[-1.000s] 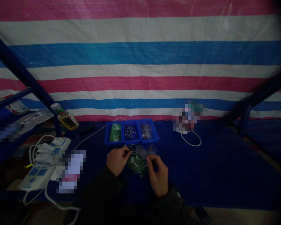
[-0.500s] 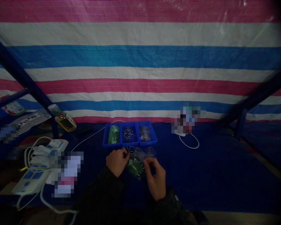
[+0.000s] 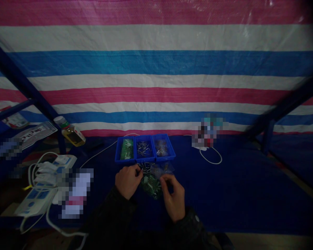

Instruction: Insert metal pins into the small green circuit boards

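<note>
My left hand (image 3: pixel 127 182) is at the left edge of a small pile of screws (image 3: pixel 146 168), thumb and forefinger pinched together. Whatever sits between those fingertips is too small to make out. Across the pile, my right hand (image 3: pixel 174 199) also has thumb and forefinger closed, beside a clear plastic bag (image 3: pixel 161 169) with small parts inside. What it grips, if anything, is hidden. Between the two hands lies a heap of green and white pieces (image 3: pixel 151 186), seemingly in clear wrapping.
Behind the hands stand three joined blue trays (image 3: pixel 134 160) holding green pieces, screws and clear packets. A power strip (image 3: pixel 31 205) with white cables and a bottle (image 3: pixel 74 136) are at the left. A white cable loop (image 3: pixel 211 163) lies right, before a striped sheet (image 3: pixel 156 62).
My left hand has drawn back slightly to the left, uncovering more of the screw pile. The right hand has barely moved.
</note>
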